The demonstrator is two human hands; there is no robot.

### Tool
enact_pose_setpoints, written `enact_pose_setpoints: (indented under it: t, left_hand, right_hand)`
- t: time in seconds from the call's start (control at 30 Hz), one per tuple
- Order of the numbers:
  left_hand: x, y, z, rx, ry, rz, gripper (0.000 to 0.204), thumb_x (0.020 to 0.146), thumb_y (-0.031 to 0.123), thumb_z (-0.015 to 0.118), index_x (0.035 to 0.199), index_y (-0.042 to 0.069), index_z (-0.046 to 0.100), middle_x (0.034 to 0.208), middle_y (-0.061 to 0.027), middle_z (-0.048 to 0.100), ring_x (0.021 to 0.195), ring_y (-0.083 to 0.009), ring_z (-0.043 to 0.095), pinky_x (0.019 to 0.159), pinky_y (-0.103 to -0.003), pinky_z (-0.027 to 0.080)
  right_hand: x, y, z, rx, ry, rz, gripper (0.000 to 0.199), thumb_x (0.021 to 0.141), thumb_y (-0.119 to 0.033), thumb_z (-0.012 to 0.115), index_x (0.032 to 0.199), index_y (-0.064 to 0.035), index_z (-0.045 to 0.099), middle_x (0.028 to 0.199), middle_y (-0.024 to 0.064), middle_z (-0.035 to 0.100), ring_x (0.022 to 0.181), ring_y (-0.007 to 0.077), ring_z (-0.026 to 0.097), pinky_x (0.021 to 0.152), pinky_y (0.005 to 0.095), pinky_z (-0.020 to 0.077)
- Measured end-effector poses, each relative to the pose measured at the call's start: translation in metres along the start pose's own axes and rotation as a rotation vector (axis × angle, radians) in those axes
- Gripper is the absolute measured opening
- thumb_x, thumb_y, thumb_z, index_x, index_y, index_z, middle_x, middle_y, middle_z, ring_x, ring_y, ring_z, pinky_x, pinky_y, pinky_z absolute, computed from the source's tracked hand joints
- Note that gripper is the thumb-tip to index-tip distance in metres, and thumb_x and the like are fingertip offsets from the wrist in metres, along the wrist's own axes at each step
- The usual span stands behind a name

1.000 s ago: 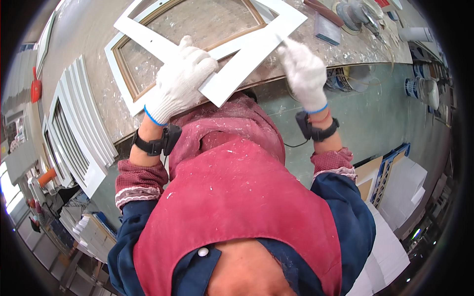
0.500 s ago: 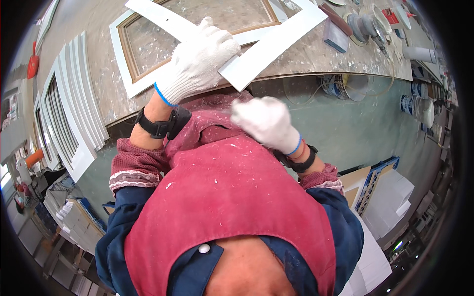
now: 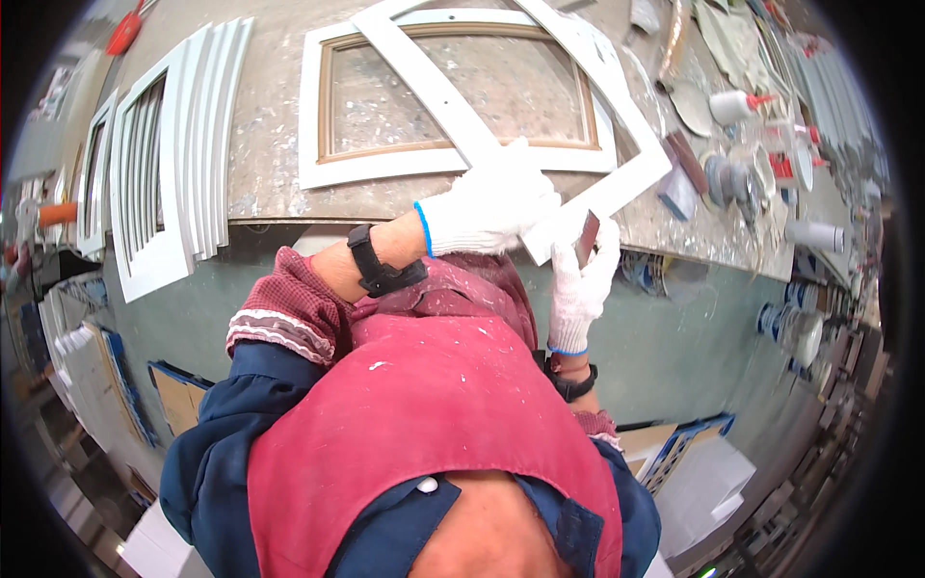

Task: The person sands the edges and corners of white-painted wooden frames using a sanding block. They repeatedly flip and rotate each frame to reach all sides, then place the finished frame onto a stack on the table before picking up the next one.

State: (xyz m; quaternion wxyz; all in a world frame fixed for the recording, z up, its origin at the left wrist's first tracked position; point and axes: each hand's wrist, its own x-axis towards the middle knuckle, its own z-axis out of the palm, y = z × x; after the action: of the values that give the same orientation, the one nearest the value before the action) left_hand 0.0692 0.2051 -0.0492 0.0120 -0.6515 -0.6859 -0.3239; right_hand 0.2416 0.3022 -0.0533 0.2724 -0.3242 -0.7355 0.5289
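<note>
My left hand [image 3: 496, 200], in a white knit glove with blue cuff trim, is closed on the near corner of a white frame [image 3: 424, 85]. This frame lies slanted across a second white frame [image 3: 310, 116] with a brown inner edge, and its near corner juts past the table edge. My right hand [image 3: 583, 284], gloved the same way, grips a small flat reddish-brown sanding pad [image 3: 587, 237]. The pad is at the end of the slanted frame's near bar; whether it touches the bar cannot be made out.
The paint-spotted table [image 3: 270, 183] runs across the front. Several white louvred panels [image 3: 183, 144] lean at its left. On the right are a grey-blue block [image 3: 677, 196], a white bottle [image 3: 734, 106] with a red tip, and tape rolls [image 3: 727, 181]. Buckets [image 3: 647, 273] stand below.
My right hand, blurred and away from the frame before, has moved up to the bar's end, and the sanding pad now shows in it. My left hand still holds the frame. The view has shifted.
</note>
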Motion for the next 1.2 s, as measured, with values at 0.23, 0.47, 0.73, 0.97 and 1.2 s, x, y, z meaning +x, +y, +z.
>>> enact_pose_setpoints:
  t: [0.23, 0.47, 0.73, 0.97, 1.2]
  left_hand:
    - [-0.032, -0.061, -0.048, 0.096, 0.495, -0.605, 0.045, 0.079, 0.027, 0.076, 0.115, 0.005, 0.062, 0.099, -0.0126, 0.064, 0.094, -0.0250, 0.062, 0.084, -0.039, 0.051]
    - [-0.065, -0.150, -0.068, -1.044, 0.536, -1.241, 0.047, 0.083, 0.033, 0.076, 0.108, -0.006, 0.065, 0.099, -0.0148, 0.070, 0.087, -0.0240, 0.069, 0.065, -0.032, 0.056]
    - [-0.046, -0.204, -0.030, -1.297, 0.928, -1.165, 0.036, 0.095, 0.015, 0.063, 0.122, -0.007, 0.055, 0.122, -0.0233, 0.061, 0.110, -0.0355, 0.063, 0.094, -0.042, 0.058]
    - [-0.041, -0.186, -0.028, -1.561, 0.965, -1.075, 0.035, 0.097, 0.003, 0.056, 0.126, -0.011, 0.043, 0.117, -0.0254, 0.060, 0.113, -0.0401, 0.061, 0.095, -0.052, 0.057]
    - [-0.061, -0.149, -0.047, -1.911, 0.699, -0.773, 0.041, 0.093, 0.016, 0.066, 0.123, -0.009, 0.055, 0.106, -0.0205, 0.067, 0.100, -0.0327, 0.067, 0.092, -0.045, 0.057]
  right_hand:
    - [0.009, 0.010, 0.003, 0.238, 0.014, 0.253, 0.065, 0.086, -0.005, 0.066, 0.144, -0.0024, 0.037, 0.120, 0.0083, 0.055, 0.085, 0.0110, 0.054, 0.067, 0.0239, 0.0474]
    - [0.003, 0.011, -0.008, 0.304, -0.020, 0.469, 0.065, 0.080, -0.008, 0.073, 0.138, -0.0051, 0.045, 0.091, 0.0019, 0.061, 0.050, 0.0030, 0.044, 0.038, 0.0190, 0.0347]
    - [-0.020, 0.022, -0.005, 0.245, -0.197, 0.382, 0.071, 0.084, -0.004, 0.072, 0.144, 0.0041, 0.035, 0.136, 0.0133, 0.051, 0.122, 0.0188, 0.051, 0.106, 0.0338, 0.0398]
    - [-0.012, 0.016, -0.006, 0.221, -0.088, 0.463, 0.056, 0.087, -0.008, 0.069, 0.137, 0.0015, 0.046, 0.107, 0.0077, 0.064, 0.068, 0.0071, 0.059, 0.056, 0.0220, 0.0494]
    - [-0.001, 0.030, -0.036, 0.446, -0.018, 0.441, 0.032, 0.092, -0.019, 0.065, 0.116, -0.0006, 0.054, 0.081, 0.0033, 0.059, 0.046, 0.0049, 0.042, 0.040, 0.0212, 0.0364]
